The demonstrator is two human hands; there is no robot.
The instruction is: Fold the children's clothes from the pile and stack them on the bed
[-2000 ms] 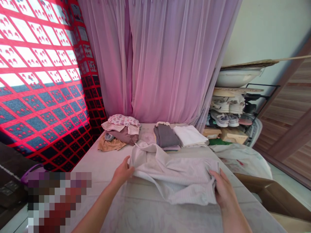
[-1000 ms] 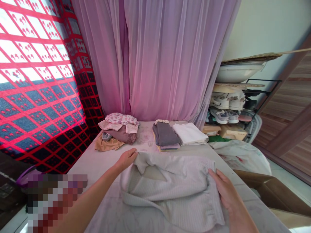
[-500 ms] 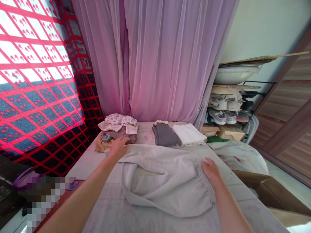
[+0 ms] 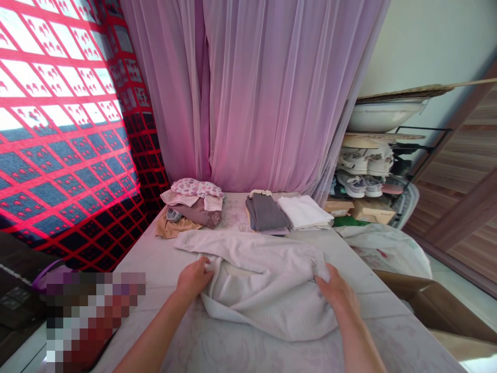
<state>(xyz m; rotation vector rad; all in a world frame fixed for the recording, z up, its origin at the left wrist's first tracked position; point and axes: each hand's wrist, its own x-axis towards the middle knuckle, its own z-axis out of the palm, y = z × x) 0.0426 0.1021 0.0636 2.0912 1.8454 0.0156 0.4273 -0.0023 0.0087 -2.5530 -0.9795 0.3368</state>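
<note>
Upon the pale surface (image 4: 229, 355), a ribbed light-grey garment (image 4: 272, 277): fingers of the left hand (image 4: 195, 277) grasp its near-left edge, those of the right hand (image 4: 339, 292) its right end.

A: Left hand (image 4: 196, 276)?
B: Moved nearer the camera, off the far leg (image 4: 198, 242) of the pale ribbed garment (image 4: 283, 280) onto a nearer fold.
A: Far leg?
B: Released; lies stretched out leftward, lifted a second ago.
</note>
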